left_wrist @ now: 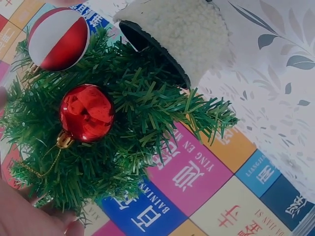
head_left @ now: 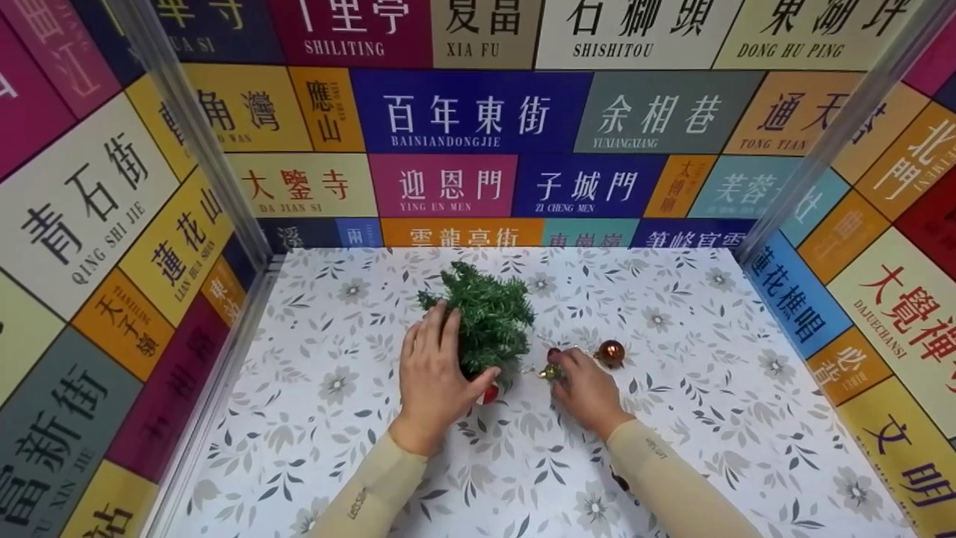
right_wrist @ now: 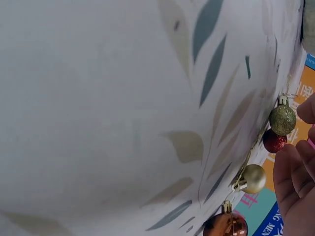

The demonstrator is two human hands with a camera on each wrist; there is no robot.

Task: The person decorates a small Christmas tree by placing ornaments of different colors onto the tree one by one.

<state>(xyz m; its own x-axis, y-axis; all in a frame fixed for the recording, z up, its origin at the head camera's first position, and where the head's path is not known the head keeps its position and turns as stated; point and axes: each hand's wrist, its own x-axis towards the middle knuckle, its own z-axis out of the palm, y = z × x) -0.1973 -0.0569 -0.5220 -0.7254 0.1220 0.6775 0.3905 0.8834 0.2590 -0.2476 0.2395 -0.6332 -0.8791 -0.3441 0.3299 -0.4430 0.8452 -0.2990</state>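
A small green artificial tree (head_left: 489, 310) stands on the floral-papered table (head_left: 709, 388). My left hand (head_left: 439, 353) grips it from the left, fingers on the foliage and thumb round the bottom. The left wrist view shows a shiny red bauble (left_wrist: 87, 113) and a red-and-white bauble (left_wrist: 58, 38) hanging in the branches, above the tree's white fuzzy base (left_wrist: 187, 34). My right hand (head_left: 573, 375) rests beside the tree, fingertips at a gold bauble (head_left: 553, 371). Its fingers (right_wrist: 298, 187) lie close to a gold glitter bauble (right_wrist: 282, 119), a red glitter bauble (right_wrist: 274, 141) and a shiny gold bauble (right_wrist: 253, 178), with a gap showing.
A copper bauble (head_left: 611, 353) lies just right of my right hand. A red bauble (head_left: 489, 394) peeks out under the tree by my left thumb. Walls covered in coloured street-name signs (head_left: 470, 112) enclose the table on three sides.
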